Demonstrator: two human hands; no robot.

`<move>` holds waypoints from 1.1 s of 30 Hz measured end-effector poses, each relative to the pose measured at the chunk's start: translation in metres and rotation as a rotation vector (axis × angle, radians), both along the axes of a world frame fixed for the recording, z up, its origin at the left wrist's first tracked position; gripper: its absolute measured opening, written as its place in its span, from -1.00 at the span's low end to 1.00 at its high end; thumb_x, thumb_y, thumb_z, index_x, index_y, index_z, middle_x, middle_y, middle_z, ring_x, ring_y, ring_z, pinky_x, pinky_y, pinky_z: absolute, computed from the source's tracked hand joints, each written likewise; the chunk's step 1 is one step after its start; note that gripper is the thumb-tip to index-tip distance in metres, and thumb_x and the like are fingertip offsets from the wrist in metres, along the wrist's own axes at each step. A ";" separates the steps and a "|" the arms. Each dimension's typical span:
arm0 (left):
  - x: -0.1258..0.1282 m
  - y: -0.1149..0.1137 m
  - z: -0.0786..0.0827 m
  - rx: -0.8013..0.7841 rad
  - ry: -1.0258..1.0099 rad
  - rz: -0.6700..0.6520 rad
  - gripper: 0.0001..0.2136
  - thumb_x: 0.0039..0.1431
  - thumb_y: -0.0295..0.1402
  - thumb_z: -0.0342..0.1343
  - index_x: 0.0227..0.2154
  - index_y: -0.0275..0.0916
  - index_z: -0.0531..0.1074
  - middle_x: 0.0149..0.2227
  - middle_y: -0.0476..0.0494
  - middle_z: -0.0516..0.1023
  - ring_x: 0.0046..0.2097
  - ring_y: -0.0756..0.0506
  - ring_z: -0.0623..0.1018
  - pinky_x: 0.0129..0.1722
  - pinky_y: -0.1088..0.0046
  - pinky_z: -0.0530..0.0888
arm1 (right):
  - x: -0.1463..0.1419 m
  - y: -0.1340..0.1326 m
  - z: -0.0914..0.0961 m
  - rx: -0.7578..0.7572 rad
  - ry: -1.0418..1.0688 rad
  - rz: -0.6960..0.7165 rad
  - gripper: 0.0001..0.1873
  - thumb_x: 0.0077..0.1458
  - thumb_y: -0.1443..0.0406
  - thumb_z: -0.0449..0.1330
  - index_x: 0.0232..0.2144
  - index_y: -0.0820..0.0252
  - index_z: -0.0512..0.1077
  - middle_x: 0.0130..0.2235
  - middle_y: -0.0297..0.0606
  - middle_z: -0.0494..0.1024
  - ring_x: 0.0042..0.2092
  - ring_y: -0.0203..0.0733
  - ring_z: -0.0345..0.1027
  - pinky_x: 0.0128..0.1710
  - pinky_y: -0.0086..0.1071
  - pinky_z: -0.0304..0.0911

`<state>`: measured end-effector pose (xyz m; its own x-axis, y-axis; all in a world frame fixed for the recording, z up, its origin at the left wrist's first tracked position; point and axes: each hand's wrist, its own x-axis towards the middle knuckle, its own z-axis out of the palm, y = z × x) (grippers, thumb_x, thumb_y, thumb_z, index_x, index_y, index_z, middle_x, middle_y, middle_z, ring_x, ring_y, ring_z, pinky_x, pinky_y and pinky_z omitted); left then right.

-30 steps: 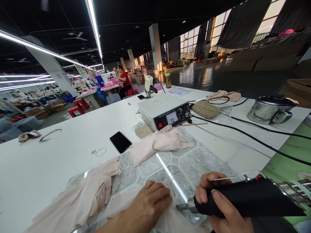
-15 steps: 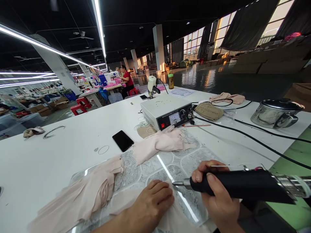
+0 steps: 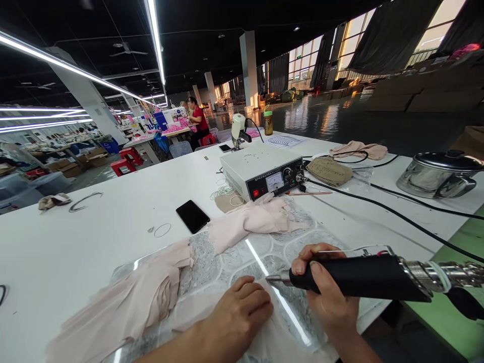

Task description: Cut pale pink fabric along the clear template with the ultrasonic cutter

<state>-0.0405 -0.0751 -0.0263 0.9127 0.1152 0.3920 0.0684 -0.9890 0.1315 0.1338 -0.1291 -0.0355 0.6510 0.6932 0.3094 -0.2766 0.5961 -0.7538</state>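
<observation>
My right hand (image 3: pixel 328 287) is wrapped round a black ultrasonic handpiece (image 3: pixel 359 277) with a pointed metal tip. That tip touches or hovers just over the edge of a pale pink fabric piece (image 3: pixel 280 338), right beside my left fingers; actual contact I cannot tell. Curled and close together, the fingers of my left hand (image 3: pixel 242 312) press that fabric onto a clear-covered, grey-patterned mat (image 3: pixel 204 257). To the left lies a fanned stack of pale pink fabric pieces (image 3: pixel 128 297). Beyond my hands is a crumpled bundle of the same fabric (image 3: pixel 249 222).
A white control box (image 3: pixel 264 171) with a meter stands behind the mat, its black cable (image 3: pixel 378 212) running right. Also on the white table are a phone (image 3: pixel 192 217), a brown cloth stack (image 3: pixel 328 170), a glass pot (image 3: pixel 434 176) and a bottle (image 3: pixel 268 121). A person (image 3: pixel 198 121) sits farther back.
My right hand and the handpiece have shifted a little left, with the tip now closer to my left fingers. The left hand stays on the fabric. The view has tilted slightly.
</observation>
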 end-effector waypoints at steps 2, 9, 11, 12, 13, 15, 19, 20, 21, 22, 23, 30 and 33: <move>0.003 0.000 0.000 -0.010 -0.001 -0.002 -0.76 0.40 -0.53 -0.20 -0.20 -0.34 0.40 -0.25 -0.18 0.54 -0.19 -0.07 0.52 0.02 0.27 0.40 | 0.000 0.001 -0.001 0.005 0.002 -0.004 -0.91 0.12 0.29 0.20 -0.28 0.04 0.37 -0.33 -0.41 0.38 -0.43 -0.33 0.31 -0.38 -0.33 0.27; 0.010 -0.002 0.000 0.003 -0.068 0.007 -0.79 0.38 -0.56 -0.15 -0.25 -0.36 0.40 -0.32 -0.19 0.52 -0.27 -0.06 0.50 -0.22 0.34 0.47 | 0.001 0.002 -0.001 0.019 0.000 -0.014 -0.89 0.11 0.26 0.22 -0.28 0.04 0.37 -0.35 -0.40 0.37 -0.45 -0.32 0.31 -0.40 -0.31 0.29; 0.011 -0.002 0.000 0.009 -0.083 0.003 -0.80 0.37 -0.57 -0.14 -0.23 -0.37 0.40 -0.32 -0.20 0.53 -0.28 -0.06 0.50 -0.24 0.34 0.48 | 0.001 0.002 0.000 0.019 0.008 -0.020 -0.90 0.11 0.26 0.22 -0.28 0.04 0.37 -0.35 -0.40 0.36 -0.45 -0.33 0.30 -0.39 -0.32 0.29; 0.011 -0.003 0.000 0.008 -0.089 -0.002 -0.81 0.37 -0.57 -0.13 -0.22 -0.38 0.40 -0.31 -0.21 0.53 -0.28 -0.07 0.50 -0.24 0.34 0.48 | 0.000 0.002 0.001 0.018 0.012 -0.022 -0.90 0.12 0.25 0.22 -0.29 0.04 0.36 -0.36 -0.41 0.36 -0.44 -0.33 0.29 -0.39 -0.32 0.28; 0.011 -0.003 0.000 0.003 -0.095 -0.010 -0.82 0.37 -0.57 -0.12 -0.21 -0.39 0.40 -0.31 -0.22 0.54 -0.27 -0.08 0.50 -0.24 0.33 0.49 | 0.000 0.002 0.001 0.016 0.016 -0.023 -0.90 0.12 0.25 0.22 -0.29 0.05 0.36 -0.36 -0.41 0.36 -0.44 -0.33 0.29 -0.38 -0.32 0.28; 0.010 -0.003 -0.001 -0.016 -0.104 -0.024 -0.84 0.36 -0.57 -0.09 -0.20 -0.41 0.40 -0.28 -0.25 0.54 -0.24 -0.09 0.51 -0.22 0.32 0.50 | 0.000 0.003 0.001 0.018 0.022 -0.027 -0.89 0.12 0.25 0.22 -0.29 0.04 0.35 -0.37 -0.42 0.36 -0.44 -0.34 0.29 -0.38 -0.33 0.28; 0.006 -0.002 -0.005 -0.046 -0.099 -0.050 -0.83 0.36 -0.56 -0.08 -0.12 -0.44 0.40 -0.22 -0.31 0.55 -0.18 -0.13 0.52 -0.18 0.29 0.52 | 0.000 0.005 0.000 0.027 0.017 -0.031 -0.89 0.12 0.26 0.22 -0.29 0.05 0.34 -0.37 -0.42 0.36 -0.44 -0.33 0.31 -0.38 -0.33 0.28; 0.004 -0.001 -0.006 -0.042 -0.098 -0.056 -0.82 0.37 -0.55 -0.09 -0.10 -0.44 0.39 -0.19 -0.32 0.55 -0.16 -0.13 0.52 -0.16 0.29 0.53 | 0.000 0.005 0.001 0.029 0.014 -0.031 -0.89 0.12 0.26 0.22 -0.29 0.06 0.34 -0.37 -0.41 0.36 -0.45 -0.33 0.30 -0.39 -0.33 0.28; 0.003 0.000 -0.007 -0.032 -0.097 -0.061 -0.81 0.38 -0.54 -0.10 -0.08 -0.44 0.39 -0.17 -0.33 0.55 -0.15 -0.14 0.52 -0.15 0.30 0.54 | 0.000 0.006 0.001 0.031 0.013 -0.031 -0.89 0.13 0.26 0.22 -0.29 0.07 0.34 -0.37 -0.40 0.36 -0.45 -0.33 0.30 -0.40 -0.33 0.28; 0.002 0.001 -0.008 -0.017 -0.095 -0.064 -0.80 0.39 -0.53 -0.11 -0.07 -0.45 0.39 -0.16 -0.34 0.54 -0.13 -0.14 0.53 -0.14 0.31 0.54 | 0.000 0.006 0.001 0.033 0.012 -0.031 -0.89 0.13 0.26 0.22 -0.30 0.08 0.34 -0.37 -0.40 0.36 -0.45 -0.33 0.30 -0.41 -0.33 0.28; 0.001 0.002 -0.009 -0.003 -0.093 -0.064 -0.79 0.39 -0.52 -0.12 -0.06 -0.45 0.39 -0.14 -0.34 0.54 -0.11 -0.14 0.53 -0.12 0.32 0.55 | 0.000 0.006 0.002 0.035 0.011 -0.032 -0.89 0.13 0.26 0.22 -0.30 0.09 0.33 -0.36 -0.39 0.36 -0.45 -0.33 0.30 -0.41 -0.34 0.28; -0.002 0.003 -0.013 -0.016 -0.061 -0.028 -0.79 0.41 -0.48 -0.11 -0.07 -0.42 0.39 -0.08 -0.33 0.53 -0.08 -0.10 0.56 -0.08 0.47 0.57 | -0.001 0.008 0.000 0.047 0.002 -0.022 -0.91 0.15 0.28 0.20 -0.28 0.08 0.33 -0.35 -0.40 0.36 -0.43 -0.33 0.30 -0.39 -0.35 0.29; -0.002 0.002 -0.015 -0.007 -0.078 0.035 -0.79 0.41 -0.45 -0.11 -0.05 -0.39 0.38 -0.06 -0.30 0.53 -0.08 -0.07 0.58 -0.07 0.52 0.57 | 0.000 0.007 -0.003 0.048 -0.005 -0.010 -0.91 0.16 0.29 0.19 -0.27 0.07 0.32 -0.33 -0.39 0.36 -0.43 -0.33 0.30 -0.38 -0.33 0.30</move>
